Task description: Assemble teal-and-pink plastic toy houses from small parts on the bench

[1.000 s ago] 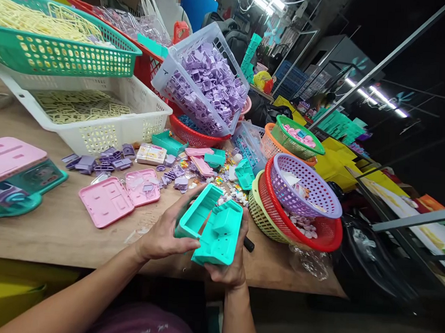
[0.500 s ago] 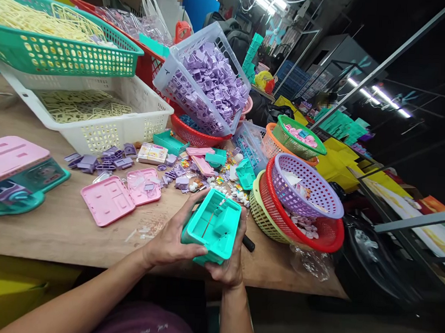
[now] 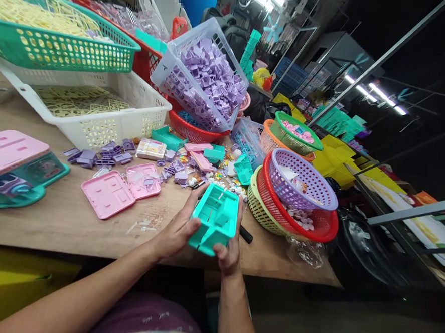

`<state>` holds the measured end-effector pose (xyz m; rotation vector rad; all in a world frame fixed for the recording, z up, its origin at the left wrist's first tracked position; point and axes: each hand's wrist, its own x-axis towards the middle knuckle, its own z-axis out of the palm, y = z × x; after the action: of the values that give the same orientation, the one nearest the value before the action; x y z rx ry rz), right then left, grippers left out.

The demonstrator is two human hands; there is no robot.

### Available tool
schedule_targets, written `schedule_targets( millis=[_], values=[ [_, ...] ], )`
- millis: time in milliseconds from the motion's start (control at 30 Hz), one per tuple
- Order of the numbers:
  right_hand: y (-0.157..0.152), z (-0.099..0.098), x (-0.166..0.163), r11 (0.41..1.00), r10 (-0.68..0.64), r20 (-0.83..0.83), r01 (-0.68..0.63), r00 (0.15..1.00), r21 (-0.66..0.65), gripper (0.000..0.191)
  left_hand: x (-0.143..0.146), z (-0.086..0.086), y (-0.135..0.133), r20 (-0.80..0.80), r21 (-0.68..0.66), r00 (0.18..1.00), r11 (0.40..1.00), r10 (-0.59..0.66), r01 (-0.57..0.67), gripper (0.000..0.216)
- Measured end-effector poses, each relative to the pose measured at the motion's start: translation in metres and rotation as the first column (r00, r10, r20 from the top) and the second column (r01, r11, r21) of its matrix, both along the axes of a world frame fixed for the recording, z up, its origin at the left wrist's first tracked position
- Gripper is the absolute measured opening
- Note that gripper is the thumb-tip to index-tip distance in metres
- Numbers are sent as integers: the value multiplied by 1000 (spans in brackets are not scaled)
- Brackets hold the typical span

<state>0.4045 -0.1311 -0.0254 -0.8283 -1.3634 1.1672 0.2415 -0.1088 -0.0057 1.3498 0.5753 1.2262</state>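
A brown wooden table [image 3: 108, 235] spans the view, seen from the wearer's head. At its far left, a white basket [image 3: 123, 126] holds pale yellow frames, with a green basket [image 3: 74, 52] of similar frames perched on top. At the far middle, a clear crate [image 3: 160, 75] tilts, full of purple parts [image 3: 212, 80]. To the right, 3 round baskets are stacked at a slant: purple [image 3: 319, 190] above red [image 3: 330, 228] above pale yellow [image 3: 259, 209]. A pink-topped teal case [image 3: 12, 153] sits at the left edge.

At the middle, above the near part of the table, 2 bare hands hold a teal box [image 3: 225, 219], its open side facing up and inner walls visible. The left hand [image 3: 179, 231] is clamped on its left side, thumb on the edge; the right hand [image 3: 229, 255] grips its right side, thumb at the near corner.

An open pink case [image 3: 107, 194] lies left of the hands, and a black handle [image 3: 245, 234] just right. Beyond are loose purple pieces [image 3: 89, 158] and tiny colourful bits [image 3: 220, 175].
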Motion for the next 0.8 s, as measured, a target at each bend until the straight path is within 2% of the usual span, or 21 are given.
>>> schedule_targets(
  millis=[167,233,433,633,800],
  values=[
    [3,5,-2,994,-81,30,83,996,-73,114,11,2,-1,73,-214,996,976,51,-35,83],
    [3,5,-4,992,-92,19,93,996,-85,113,12,2,-3,78,-249,995,968,59,-37,82],
    [0,7,-5,992,-107,-28,105,994,-67,109,11,0,-5,45,-191,997,980,64,-54,83],
    [-2,-2,-1,982,-174,56,178,983,-70,115,14,-5,-7,38,-185,998,982,42,-35,90],
    [-5,-4,1,986,-161,23,161,987,-47,109,17,-8,-8,56,-182,997,982,54,-43,88]
  ],
)
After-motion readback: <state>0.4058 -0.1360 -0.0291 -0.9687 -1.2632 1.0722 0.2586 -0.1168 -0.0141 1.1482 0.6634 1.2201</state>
